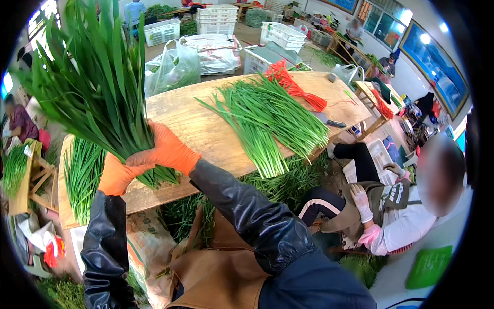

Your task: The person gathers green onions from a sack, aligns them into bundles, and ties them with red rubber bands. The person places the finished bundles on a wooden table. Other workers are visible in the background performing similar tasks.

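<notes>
A thick bundle of long flat green leaves, apparently garlic chives [112,89], stands upright in my hands above the left part of the wooden table [185,104]. My right hand [166,148], in an orange glove, wraps around its lower part. My left hand [119,175], gloved the same way, closes on the bundle's base just below and to the left. The cut stem ends [158,177] show beneath my hands. Another pile of chives [82,174] lies at the table's left end. To the right, two bunches of chives [278,112] lie side by side, stems towards me.
Red ties [295,87] and a knife [334,123] lie at the table's right. A seated co-worker [386,208] with gloved hands is close on my right. Loose greens [285,179] fill the space under the table edge. White crates [218,19] and plastic bags [173,69] stand beyond.
</notes>
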`<state>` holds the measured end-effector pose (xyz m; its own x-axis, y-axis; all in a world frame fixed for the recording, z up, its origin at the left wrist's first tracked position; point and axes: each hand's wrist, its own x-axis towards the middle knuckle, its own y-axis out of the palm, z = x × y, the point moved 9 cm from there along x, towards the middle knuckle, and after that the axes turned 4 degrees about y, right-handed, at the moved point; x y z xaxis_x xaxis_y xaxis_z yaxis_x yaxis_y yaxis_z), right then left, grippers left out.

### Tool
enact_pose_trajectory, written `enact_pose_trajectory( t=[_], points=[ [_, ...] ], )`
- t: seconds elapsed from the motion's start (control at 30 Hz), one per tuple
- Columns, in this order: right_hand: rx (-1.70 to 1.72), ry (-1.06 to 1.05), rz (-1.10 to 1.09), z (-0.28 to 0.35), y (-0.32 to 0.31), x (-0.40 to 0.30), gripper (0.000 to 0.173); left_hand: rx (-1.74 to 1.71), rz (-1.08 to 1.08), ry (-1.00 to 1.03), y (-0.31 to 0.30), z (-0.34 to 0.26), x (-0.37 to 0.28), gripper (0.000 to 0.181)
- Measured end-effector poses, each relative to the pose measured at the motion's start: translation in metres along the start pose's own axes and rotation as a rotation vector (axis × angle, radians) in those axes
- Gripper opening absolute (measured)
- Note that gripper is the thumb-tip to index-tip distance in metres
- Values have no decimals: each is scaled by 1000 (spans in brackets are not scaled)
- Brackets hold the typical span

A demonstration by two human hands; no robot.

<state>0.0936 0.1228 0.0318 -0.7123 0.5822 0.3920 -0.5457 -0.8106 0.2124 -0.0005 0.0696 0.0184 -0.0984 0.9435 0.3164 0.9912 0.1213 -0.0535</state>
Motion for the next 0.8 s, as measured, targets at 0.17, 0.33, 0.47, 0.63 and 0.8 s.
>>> enact_pose_trajectory(
  t=[0.17,0.33,0.47,0.63,0.8],
  points=[
    [12,7,36,16,13,2,69,-19,25,-196,2,-8,-7,59],
    [-669,-182,-90,33,20,-6,88,-196,4,-326,7,-3,-50,45],
    [-1150,-280,-258,28,31,-19,97,-540,-123,-197,5,39,-79,40],
    [-888,-355,-349,14,24,-20,79,-859,-368,-152,9,82,-90,39],
    [-448,-157,-367,89,-72,-29,50,-1178,-264,-38,1,60,-76,40]
  ],
)
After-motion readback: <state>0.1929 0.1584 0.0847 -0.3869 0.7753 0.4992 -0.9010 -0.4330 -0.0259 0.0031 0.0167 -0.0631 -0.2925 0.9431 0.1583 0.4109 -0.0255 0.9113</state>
